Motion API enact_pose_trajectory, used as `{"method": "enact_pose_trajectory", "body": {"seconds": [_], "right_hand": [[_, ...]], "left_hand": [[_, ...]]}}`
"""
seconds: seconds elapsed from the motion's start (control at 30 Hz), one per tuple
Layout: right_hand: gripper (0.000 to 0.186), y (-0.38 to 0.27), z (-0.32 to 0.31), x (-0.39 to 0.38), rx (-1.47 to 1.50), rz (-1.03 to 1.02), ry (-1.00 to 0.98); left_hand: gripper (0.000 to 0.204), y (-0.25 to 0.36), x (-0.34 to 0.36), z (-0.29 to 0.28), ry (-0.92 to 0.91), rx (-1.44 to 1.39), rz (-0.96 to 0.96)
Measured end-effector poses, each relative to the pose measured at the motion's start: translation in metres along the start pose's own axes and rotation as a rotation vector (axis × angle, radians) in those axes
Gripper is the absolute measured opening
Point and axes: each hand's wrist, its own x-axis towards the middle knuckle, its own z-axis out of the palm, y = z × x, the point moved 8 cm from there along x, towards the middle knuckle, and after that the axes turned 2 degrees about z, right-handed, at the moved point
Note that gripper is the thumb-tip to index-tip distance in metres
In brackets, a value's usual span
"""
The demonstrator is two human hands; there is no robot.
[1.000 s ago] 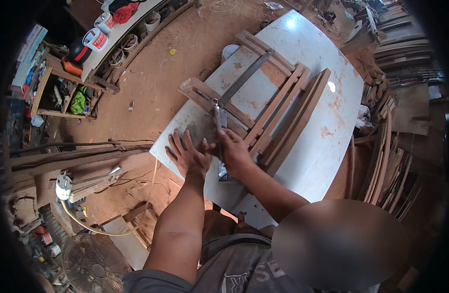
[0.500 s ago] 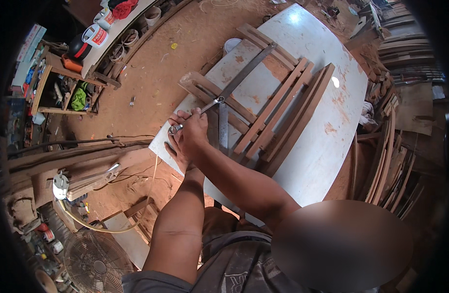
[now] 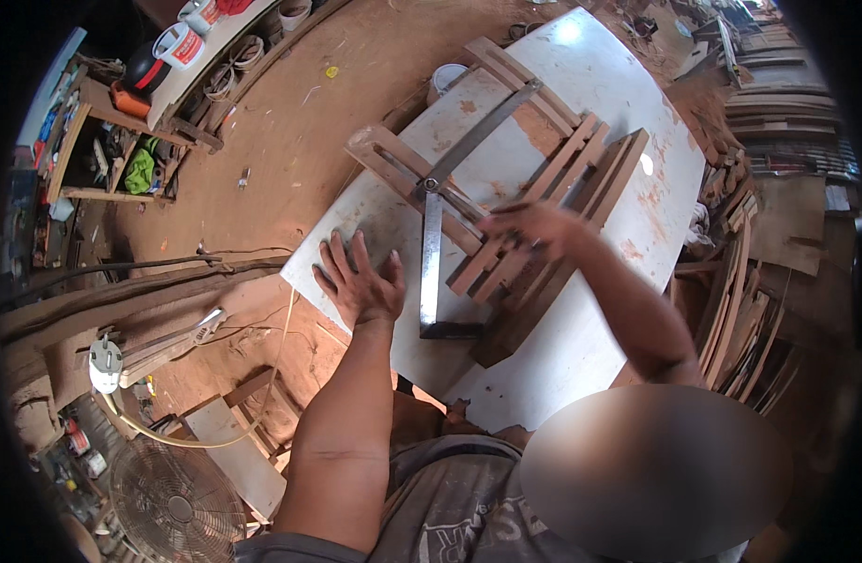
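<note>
My left hand [image 3: 361,284] lies flat on the white table [image 3: 581,342], fingers spread and holding nothing. A metal frame of flat bars [image 3: 431,258] lies on the table, with a bolted joint at its corner. From that joint a shiny wrench [image 3: 461,203] runs toward my right hand [image 3: 539,228], which is blurred by motion and appears closed around the wrench's far end. Under and beside the metal frame lie wooden strips [image 3: 386,155], some crossing one another. The right hand is above several parallel wooden pieces [image 3: 604,178].
A power plug [image 3: 105,364] on a yellowish cable and a standing fan [image 3: 178,507] are at the lower left. Shelves with buckets [image 3: 178,45] stand at the upper left. Stacked timber [image 3: 741,328] lines the right side.
My right hand and the wrench have swung from the left of the joint to its right. The left hand has come off the wrench and now rests spread on the table.
</note>
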Motion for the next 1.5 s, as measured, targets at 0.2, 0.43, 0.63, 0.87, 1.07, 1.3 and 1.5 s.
{"method": "enact_pose_trajectory", "body": {"seconds": [0.2,0.43,0.63,0.87,1.07,1.3,1.5], "right_hand": [[0.035,-0.14,-0.101,0.117,0.592,-0.447,0.08],[0.043,-0.23,0.184,0.139,-0.35,-1.008,-0.151],[0.044,-0.055,0.24,-0.039,-1.212,-1.14,0.396],[0.052,-0.027,0.067,-0.034,-0.559,-0.606,0.547],[0.033,-0.05,0.026,0.001,-0.603,-0.5,0.031],[0.032,-0.09,-0.089,0.065,0.571,-0.527,0.339],[0.026,-0.16,-0.118,0.174,1.167,-0.608,0.395]], "left_hand": [[0.074,0.002,0.003,-0.005,0.019,-0.029,0.015],[0.073,-0.008,0.002,0.018,-0.01,-0.007,0.0],[0.07,-0.017,0.009,0.045,-0.07,0.017,0.017],[0.071,0.006,-0.004,0.0,0.003,0.014,-0.018],[0.07,0.033,0.018,0.013,0.035,-0.033,-0.379],[0.07,0.034,0.023,0.021,0.017,0.021,-0.405],[0.074,0.038,0.026,0.021,-0.063,0.065,-0.44]]}}
